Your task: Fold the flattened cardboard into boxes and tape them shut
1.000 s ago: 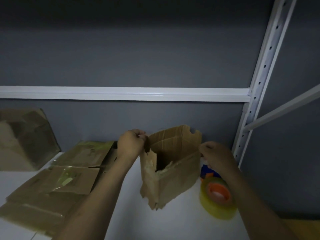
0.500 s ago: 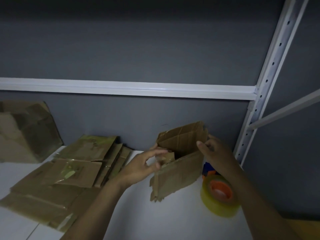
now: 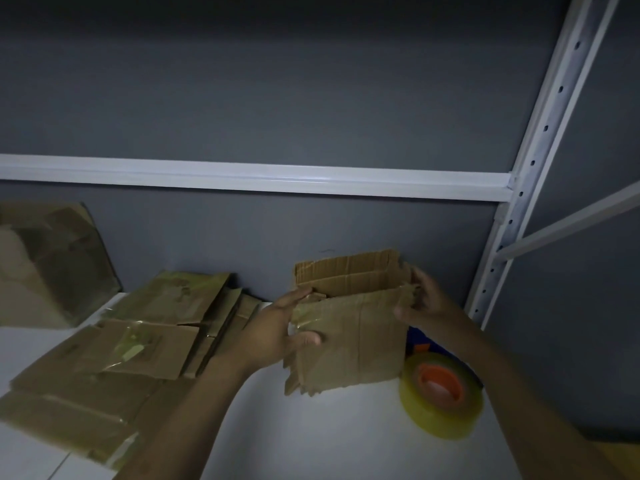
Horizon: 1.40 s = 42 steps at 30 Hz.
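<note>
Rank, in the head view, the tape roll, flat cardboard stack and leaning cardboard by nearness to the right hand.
1. Tape roll, just below the right hand.
2. Flat cardboard stack, left of centre.
3. Leaning cardboard, far left against the wall.

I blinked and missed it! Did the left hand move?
Yes. The left hand slid down the cardboard box, away from the white shelf rail, and now holds its left end.
</note>
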Each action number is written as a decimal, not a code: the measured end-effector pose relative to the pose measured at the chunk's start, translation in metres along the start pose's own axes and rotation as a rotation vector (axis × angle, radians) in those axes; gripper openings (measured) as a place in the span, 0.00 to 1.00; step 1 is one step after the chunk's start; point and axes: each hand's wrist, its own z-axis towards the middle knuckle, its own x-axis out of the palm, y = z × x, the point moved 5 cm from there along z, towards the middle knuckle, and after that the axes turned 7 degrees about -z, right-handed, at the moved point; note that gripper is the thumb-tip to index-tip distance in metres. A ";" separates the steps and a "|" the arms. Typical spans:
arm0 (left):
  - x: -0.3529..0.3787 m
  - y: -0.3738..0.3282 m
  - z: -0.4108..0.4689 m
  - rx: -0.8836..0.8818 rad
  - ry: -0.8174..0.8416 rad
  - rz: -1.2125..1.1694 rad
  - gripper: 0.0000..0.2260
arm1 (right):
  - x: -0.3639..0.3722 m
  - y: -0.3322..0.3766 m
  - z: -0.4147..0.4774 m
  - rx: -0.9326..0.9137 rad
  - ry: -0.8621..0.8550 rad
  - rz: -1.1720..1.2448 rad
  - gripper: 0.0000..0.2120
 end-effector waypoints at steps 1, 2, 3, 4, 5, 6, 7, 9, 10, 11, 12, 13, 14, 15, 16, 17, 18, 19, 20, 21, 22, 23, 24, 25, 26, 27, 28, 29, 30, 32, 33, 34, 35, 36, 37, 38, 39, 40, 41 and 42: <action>-0.001 0.000 0.000 0.014 0.005 0.008 0.45 | 0.003 -0.004 0.003 0.000 0.016 -0.045 0.40; -0.002 -0.001 0.000 0.042 0.012 0.043 0.43 | 0.005 -0.003 0.003 0.010 0.025 -0.078 0.36; -0.002 -0.003 0.001 0.068 0.026 0.100 0.43 | 0.008 -0.004 0.004 0.028 0.038 -0.102 0.32; -0.003 -0.004 0.002 0.063 0.056 0.166 0.46 | 0.009 -0.003 0.004 0.040 0.052 -0.133 0.28; -0.003 -0.005 0.002 0.036 0.095 0.240 0.48 | 0.011 -0.004 0.005 0.048 0.053 -0.173 0.24; -0.003 -0.005 0.003 0.003 0.131 0.314 0.50 | 0.011 -0.005 0.006 0.042 0.048 -0.207 0.23; -0.004 -0.004 0.005 -0.012 0.150 0.373 0.50 | 0.013 -0.007 0.007 0.034 0.047 -0.222 0.25; -0.007 -0.004 0.006 -0.022 0.150 0.425 0.48 | 0.018 -0.016 0.007 -0.017 0.060 -0.298 0.31; -0.006 -0.003 0.005 -0.030 0.163 0.438 0.47 | 0.022 -0.023 0.007 -0.040 0.081 -0.357 0.31; -0.003 0.002 0.004 -0.046 0.185 0.450 0.46 | 0.026 -0.031 0.006 -0.037 0.104 -0.388 0.29; 0.000 0.007 0.002 -0.060 0.203 0.465 0.46 | 0.030 -0.037 0.005 -0.034 0.113 -0.385 0.27; 0.003 0.011 0.000 -0.066 0.204 0.475 0.46 | 0.033 -0.040 0.003 -0.055 0.092 -0.367 0.23; 0.005 0.013 -0.002 -0.059 0.184 0.455 0.45 | 0.035 -0.043 0.003 -0.091 0.049 -0.342 0.19; 0.006 0.013 -0.004 -0.040 0.150 0.409 0.43 | 0.037 -0.046 0.003 -0.116 0.010 -0.323 0.15; 0.007 0.014 -0.005 -0.022 0.113 0.348 0.42 | 0.039 -0.047 0.004 -0.124 -0.002 -0.304 0.12; 0.007 0.016 -0.006 -0.007 0.073 0.287 0.41 | 0.042 -0.049 0.005 -0.114 -0.003 -0.313 0.10; 0.007 0.017 -0.007 -0.001 0.028 0.222 0.41 | 0.044 -0.047 0.006 -0.120 -0.001 -0.355 0.11; 0.006 0.018 -0.009 -0.009 -0.017 0.145 0.41 | 0.046 -0.047 0.008 -0.124 0.002 -0.427 0.15; 0.005 0.019 -0.011 -0.025 -0.051 0.064 0.41 | 0.047 -0.047 0.010 -0.127 0.011 -0.500 0.23; 0.004 0.019 -0.013 -0.036 -0.068 0.001 0.39 | 0.049 -0.048 0.011 -0.093 0.023 -0.539 0.29; 0.003 0.018 -0.015 -0.046 -0.078 -0.057 0.37 | 0.050 -0.049 0.012 -0.034 0.034 -0.535 0.34; 0.002 0.019 -0.016 -0.060 -0.086 -0.114 0.37 | 0.051 -0.049 0.012 0.021 0.030 -0.485 0.35; 0.001 0.019 -0.016 -0.070 -0.104 -0.185 0.35 | 0.052 -0.048 0.012 0.069 0.008 -0.414 0.34; 0.000 0.020 -0.017 -0.078 -0.138 -0.253 0.32 | 0.053 -0.047 0.012 0.112 -0.027 -0.340 0.32; -0.001 0.019 -0.017 -0.076 -0.181 -0.338 0.27 | 0.055 -0.045 0.011 0.147 -0.066 -0.275 0.30; -0.001 0.019 -0.018 -0.084 -0.235 -0.408 0.23 | 0.056 -0.043 0.010 0.170 -0.112 -0.225 0.27; 0.000 0.019 -0.019 -0.100 -0.290 -0.460 0.19 | 0.058 -0.040 0.009 0.181 -0.157 -0.184 0.20; 0.000 0.018 -0.020 -0.117 -0.343 -0.483 0.15 | 0.059 -0.038 0.008 0.188 -0.198 -0.137 0.13; 0.001 0.016 -0.021 -0.128 -0.402 -0.509 0.10 | 0.060 -0.038 0.008 0.195 -0.222 -0.084 0.09; 0.001 0.016 -0.023 -0.187 -0.544 -0.473 0.07 | 0.062 -0.035 0.008 0.190 -0.263 -0.052 0.11; 0.001 0.019 -0.023 -0.227 -0.607 -0.413 0.06 | 0.063 -0.033 0.009 0.184 -0.285 -0.079 0.15; 0.000 0.020 -0.023 -0.252 -0.652 -0.351 0.05 | 0.064 -0.034 0.009 0.183 -0.305 -0.107 0.22; 0.001 0.023 -0.022 -0.261 -0.671 -0.308 0.06 | 0.065 -0.033 0.010 0.189 -0.316 -0.130 0.29; 0.001 0.025 -0.021 -0.279 -0.664 -0.291 0.12 | 0.066 -0.033 0.011 0.191 -0.317 -0.151 0.36; 0.000 0.031 -0.019 -0.288 -0.652 -0.296 0.22 | 0.067 -0.031 0.012 0.184 -0.301 -0.182 0.42; -0.002 0.037 -0.016 -0.292 -0.615 -0.298 0.32 | 0.067 -0.028 0.015 0.163 -0.266 -0.233 0.46; -0.003 0.040 -0.013 -0.276 -0.549 -0.277 0.40 | 0.068 -0.025 0.017 0.135 -0.209 -0.305 0.47; -0.003 0.039 -0.009 -0.263 -0.460 -0.251 0.43 | 0.068 -0.024 0.021 0.108 -0.150 -0.380 0.47; -0.003 0.037 -0.007 -0.245 -0.382 -0.224 0.43 | 0.068 -0.024 0.023 0.097 -0.103 -0.434 0.46; -0.003 0.036 -0.007 -0.229 -0.339 -0.200 0.40 | 0.067 -0.027 0.024 0.103 -0.083 -0.453 0.44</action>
